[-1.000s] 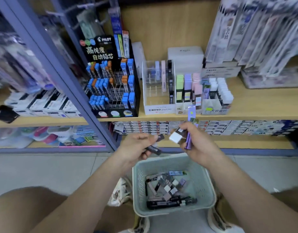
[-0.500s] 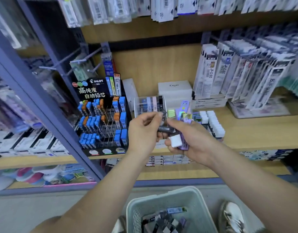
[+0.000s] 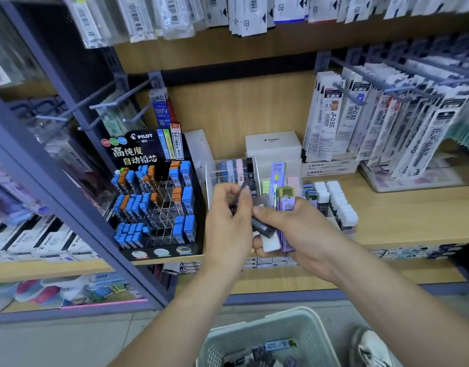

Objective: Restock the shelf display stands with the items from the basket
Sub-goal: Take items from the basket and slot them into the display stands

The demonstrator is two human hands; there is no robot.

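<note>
My left hand (image 3: 229, 221) pinches a small dark translucent lead case (image 3: 247, 187) in front of the clear MONO display stand (image 3: 229, 168). My right hand (image 3: 297, 229) grips a bundle of items: dark cases (image 3: 262, 226), a white eraser (image 3: 271, 243) and purple packs (image 3: 287, 207). The two hands touch each other before the shelf. The black Pilot lead display stand (image 3: 154, 197) with blue and orange cases stands to the left. The pale green basket (image 3: 257, 337) with several cases sits below, at the bottom edge.
A wooden shelf (image 3: 402, 213) carries white eraser rows (image 3: 339, 207), a white Pilot box (image 3: 273, 145) and MONO boxes (image 3: 328, 168). Refill packs hang on hooks (image 3: 373, 120) at right and above. A purple-grey shelf post (image 3: 69, 207) runs diagonally at left. A shoe (image 3: 371, 348) is beside the basket.
Both hands rose from over the basket up to the shelf. My left hand now lifts one dark case away from the bundle toward the clear stand. The view tilted upward.
</note>
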